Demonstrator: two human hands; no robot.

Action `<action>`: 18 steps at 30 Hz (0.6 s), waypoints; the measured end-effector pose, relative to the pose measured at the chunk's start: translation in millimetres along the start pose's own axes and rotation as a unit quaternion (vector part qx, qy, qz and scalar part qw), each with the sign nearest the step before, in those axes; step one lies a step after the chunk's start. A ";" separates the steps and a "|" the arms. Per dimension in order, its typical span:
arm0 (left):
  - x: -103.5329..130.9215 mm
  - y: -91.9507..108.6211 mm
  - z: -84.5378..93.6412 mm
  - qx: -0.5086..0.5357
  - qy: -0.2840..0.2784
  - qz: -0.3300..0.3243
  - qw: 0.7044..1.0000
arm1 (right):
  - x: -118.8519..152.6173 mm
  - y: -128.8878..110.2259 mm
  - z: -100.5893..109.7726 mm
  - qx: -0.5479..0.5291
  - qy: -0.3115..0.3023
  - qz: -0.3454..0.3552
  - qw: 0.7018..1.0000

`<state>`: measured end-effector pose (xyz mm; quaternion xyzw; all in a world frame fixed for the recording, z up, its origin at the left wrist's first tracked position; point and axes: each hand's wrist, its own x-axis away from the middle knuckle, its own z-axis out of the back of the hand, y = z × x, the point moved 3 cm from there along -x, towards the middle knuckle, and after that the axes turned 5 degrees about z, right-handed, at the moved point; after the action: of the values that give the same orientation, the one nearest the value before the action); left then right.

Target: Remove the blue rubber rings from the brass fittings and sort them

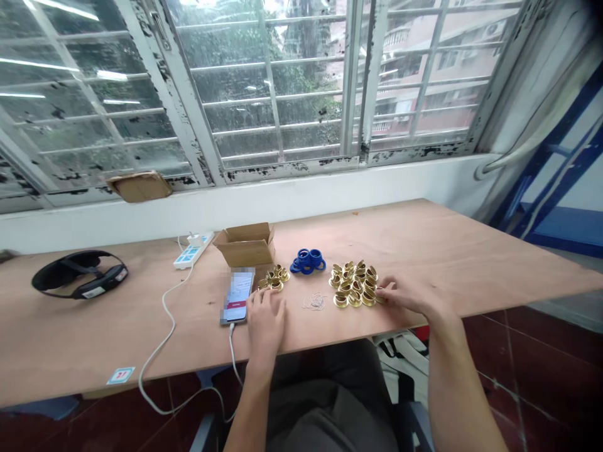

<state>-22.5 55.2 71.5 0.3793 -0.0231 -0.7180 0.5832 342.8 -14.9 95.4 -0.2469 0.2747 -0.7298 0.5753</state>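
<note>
My left hand lies on the table just right of a phone, its fingers spread and their tips near a small group of gold metal pieces. At the right edge of a larger cluster of gold pieces, my right hand has thumb and fingers close together at a gold piece. Whether it grips that piece is too small to tell. Several blue rings are heaped between the two gold groups. Thin white loops lie below the rings.
An open cardboard box stands behind the phone. A power strip, a white cable and a black headset are to the left on the wooden table. A window with bars is behind.
</note>
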 end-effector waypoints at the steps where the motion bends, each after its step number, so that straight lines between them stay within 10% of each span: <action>1: -0.3 0.8 1.1 0.004 -0.002 0.000 1.000 | -0.2 0.8 -0.8 -0.008 -0.012 -0.006 1.000; 7: 1.8 11.0 6.1 0.048 -0.030 -0.003 0.998 | 3.5 -0.3 2.1 -0.037 -0.055 -0.032 0.997; 18: 9.9 24.0 -3.7 0.157 -0.111 -0.002 0.981 | 22.9 -66.7 11.2 0.084 0.047 0.024 0.995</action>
<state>-1.0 40.7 75.1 0.3842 -0.1988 -0.7442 0.5089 298.4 -26.1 150.2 -0.1563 0.2452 -0.7470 0.5978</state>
